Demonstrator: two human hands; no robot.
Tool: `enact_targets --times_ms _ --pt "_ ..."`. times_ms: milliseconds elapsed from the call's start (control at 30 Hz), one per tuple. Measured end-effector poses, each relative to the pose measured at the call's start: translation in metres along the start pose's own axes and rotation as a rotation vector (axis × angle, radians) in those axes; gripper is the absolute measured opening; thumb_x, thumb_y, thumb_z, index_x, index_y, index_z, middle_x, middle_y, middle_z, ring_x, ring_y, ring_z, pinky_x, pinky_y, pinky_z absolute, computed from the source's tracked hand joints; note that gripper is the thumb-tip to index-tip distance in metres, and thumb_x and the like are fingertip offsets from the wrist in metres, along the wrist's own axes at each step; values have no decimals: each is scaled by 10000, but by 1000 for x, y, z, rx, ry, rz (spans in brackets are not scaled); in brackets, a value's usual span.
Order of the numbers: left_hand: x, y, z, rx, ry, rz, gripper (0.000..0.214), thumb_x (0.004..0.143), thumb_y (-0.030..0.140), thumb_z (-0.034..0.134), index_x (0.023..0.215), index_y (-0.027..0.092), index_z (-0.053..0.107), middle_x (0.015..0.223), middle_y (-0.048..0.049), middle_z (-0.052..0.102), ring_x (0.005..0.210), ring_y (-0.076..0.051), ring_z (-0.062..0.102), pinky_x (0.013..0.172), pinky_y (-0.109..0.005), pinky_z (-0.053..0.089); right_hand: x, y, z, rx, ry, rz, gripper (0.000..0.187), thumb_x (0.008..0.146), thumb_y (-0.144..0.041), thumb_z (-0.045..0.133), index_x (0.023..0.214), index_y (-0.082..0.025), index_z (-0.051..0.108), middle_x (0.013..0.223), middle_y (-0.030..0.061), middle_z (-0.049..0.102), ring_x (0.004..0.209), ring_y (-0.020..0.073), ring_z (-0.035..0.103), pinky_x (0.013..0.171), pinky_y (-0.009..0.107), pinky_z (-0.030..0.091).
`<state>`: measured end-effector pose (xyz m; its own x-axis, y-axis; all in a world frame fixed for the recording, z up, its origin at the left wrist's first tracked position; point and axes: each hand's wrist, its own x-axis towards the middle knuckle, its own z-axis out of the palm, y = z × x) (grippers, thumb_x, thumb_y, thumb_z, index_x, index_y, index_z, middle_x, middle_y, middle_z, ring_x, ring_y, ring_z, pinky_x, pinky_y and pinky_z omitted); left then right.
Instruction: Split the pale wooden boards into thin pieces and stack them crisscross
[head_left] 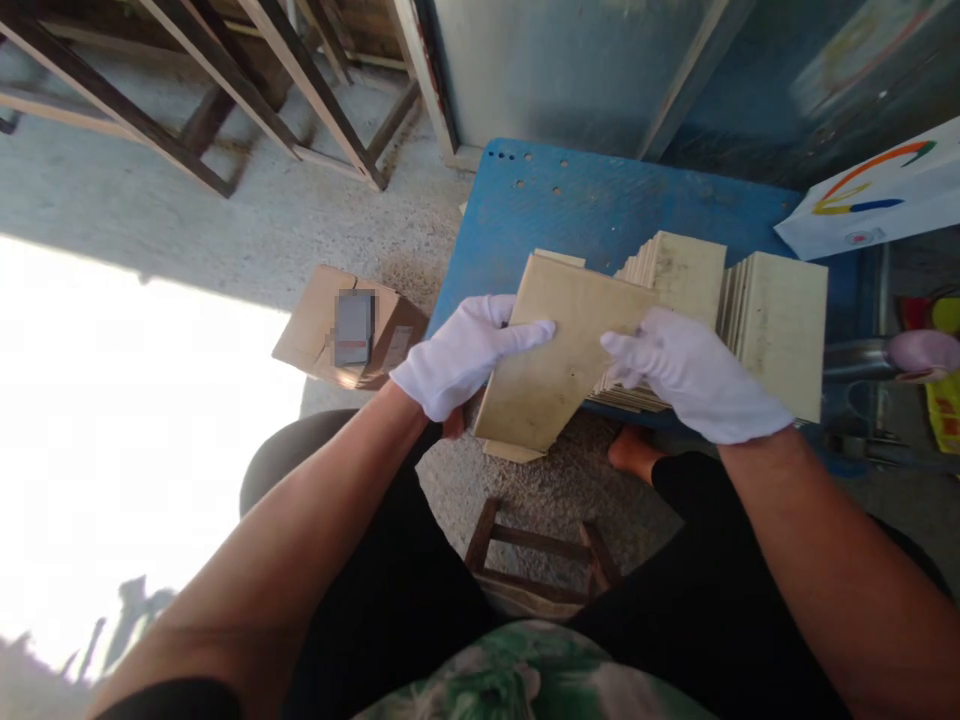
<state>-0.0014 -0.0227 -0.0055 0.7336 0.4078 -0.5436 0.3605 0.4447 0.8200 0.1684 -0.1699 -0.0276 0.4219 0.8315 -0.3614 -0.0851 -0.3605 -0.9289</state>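
The person wore white cloth gloves on both hands. The left hand [469, 355] and the right hand [694, 375] held one pale square tile [559, 350] between them. The left hand was on the tile's left side, and its fingers lay across the top of the tile. The right hand was on the tile's right side, and its fingers pressed near the edge. The grip was wide, with the hands apart, about as far as the tile was across. The tile was tipped on a slant, not lying flat. It was over the front edge of a blue metal table [600, 200], and its low corner stuck out past the table, above the gritty floor. Right behind it and under it lay a stack of tiles [679, 275], with their edges stepped like fanned cards. Just to the right was a second stack of tiles [776, 330], also leaning. A white paper bag [870, 190] with bright curved lines lay at the far corner of the table. On the floor to the left sat a flat cardboard box [330, 325] with a blurred label. A small wooden stool [540, 555] stood on the floor by the person's legs, and a bare foot [634, 452] showed just under the table edge.
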Motion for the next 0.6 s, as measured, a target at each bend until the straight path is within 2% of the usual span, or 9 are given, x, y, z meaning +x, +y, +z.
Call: enact_targets --times_ms 133,233,300,400,500,600 --pt "-21 -20 24 30 9 -13 317 769 306 715 1057 175 708 971 -55 749 937 -217 683 786 -336 579 -15 -7 -10 22 -105 0 396 647 -424 840 911 -150 728 578 -19 633 432 85 521 392 195 422" --pt "-39 -37 30 92 53 -35 299 753 319 720 1026 197 714 985 -44 746 937 -203 670 793 -331 570 -27 -1 -8 28 -238 -5 360 619 -404 853 841 -146 739 532 -33 608 430 89 509 392 202 400" --pt "-52 -45 26 169 39 -30 287 713 314 749 977 204 724 977 -34 743 893 -179 663 800 -306 555 -36 5 -1 -52 -324 -39 324 663 -413 822 840 -152 747 558 -29 624 464 92 521 422 201 395" --pt "-74 -48 13 380 -73 -81 276 690 334 762 922 187 733 876 -31 735 771 -149 641 742 -272 538 -50 15 15 -257 -419 -111 261 757 -409 754 891 -185 763 689 -11 690 590 111 590 526 208 416" --pt "-91 -44 1 633 -201 -139 379 742 406 709 1033 162 714 867 -40 726 727 -153 620 672 -271 524 -63 27 35 -412 -459 -151 238 808 -408 706 947 -224 765 810 -4 725 728 136 643 629 218 426" --pt "-96 -44 -2 846 -250 -116 420 778 435 658 1100 168 696 924 -43 729 756 -165 626 700 -272 518 -75 42 53 -476 -438 -148 269 839 -437 666 1016 -252 751 893 3 734 808 149 664 681 221 430"
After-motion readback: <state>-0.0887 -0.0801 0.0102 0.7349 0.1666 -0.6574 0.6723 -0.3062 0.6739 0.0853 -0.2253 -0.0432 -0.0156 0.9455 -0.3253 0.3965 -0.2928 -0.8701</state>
